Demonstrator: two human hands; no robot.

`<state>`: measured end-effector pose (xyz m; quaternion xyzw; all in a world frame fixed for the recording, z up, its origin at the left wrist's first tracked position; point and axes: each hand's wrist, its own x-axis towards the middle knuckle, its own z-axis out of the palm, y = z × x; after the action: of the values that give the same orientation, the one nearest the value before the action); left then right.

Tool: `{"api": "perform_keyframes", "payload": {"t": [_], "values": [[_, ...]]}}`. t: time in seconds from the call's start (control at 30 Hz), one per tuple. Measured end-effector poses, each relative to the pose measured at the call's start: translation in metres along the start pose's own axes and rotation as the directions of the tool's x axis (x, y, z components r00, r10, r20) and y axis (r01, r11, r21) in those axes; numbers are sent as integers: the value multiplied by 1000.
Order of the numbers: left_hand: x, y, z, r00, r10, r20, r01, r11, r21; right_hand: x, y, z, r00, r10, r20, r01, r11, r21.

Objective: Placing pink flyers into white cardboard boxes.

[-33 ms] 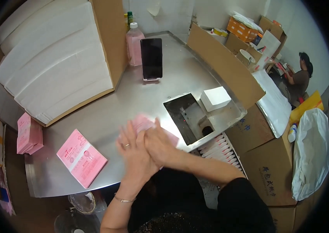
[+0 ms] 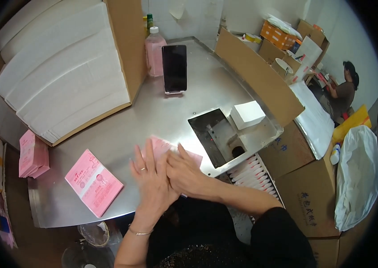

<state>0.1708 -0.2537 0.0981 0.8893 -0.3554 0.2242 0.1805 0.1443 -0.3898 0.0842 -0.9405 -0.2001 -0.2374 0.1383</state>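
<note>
My left hand (image 2: 151,172) lies over a pink printed paper stack (image 2: 192,156) on the metal table, its fingers stretched and spread. Bent across its thumb side is my right hand (image 2: 183,175), closed with curled fingers; one finger sticks out over the pink stack. What the right fingers hold, if anything, is hidden. Both hands cover most of the stack. To their left lies another flat pink bundle (image 2: 94,182) with a white band across it. More pink bundles (image 2: 33,154) stand piled at the table's left end.
A large carton (image 2: 131,53) with white packs stands at back left. Behind my hands are a phone (image 2: 174,69) and a pink bottle (image 2: 155,52). A rectangular opening (image 2: 204,129) and a white box (image 2: 247,114) are at right. Another person (image 2: 347,91) sits far right.
Both hands have shifted slightly toward me. The left fingers look more spread, and the pink stack beneath them has moved a little with the hands.
</note>
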Motion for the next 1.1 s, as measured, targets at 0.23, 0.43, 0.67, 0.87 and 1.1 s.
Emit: {"api": "perform_keyframes", "payload": {"t": [0.23,0.43,0.67,0.87,1.1], "values": [[-6,0,-3,979,-21,202,31,999,-43,-49,111,-83,858,255,-446,-506,569,-648],[2,2,-6,989,74,132,-70,997,-31,-74,147,-89,729,606,-319,-673,549,-496],[1,17,-10,944,168,285,-137,983,-125,-84,149,-89,773,426,-470,-622,654,-430],[-5,6,-2,963,156,221,-57,916,-397,-64,137,-97,772,361,-523,-588,719,-372],[-7,8,-1,976,177,125,-124,928,-351,-81,156,-95,821,373,-432,-566,634,-528]]}}
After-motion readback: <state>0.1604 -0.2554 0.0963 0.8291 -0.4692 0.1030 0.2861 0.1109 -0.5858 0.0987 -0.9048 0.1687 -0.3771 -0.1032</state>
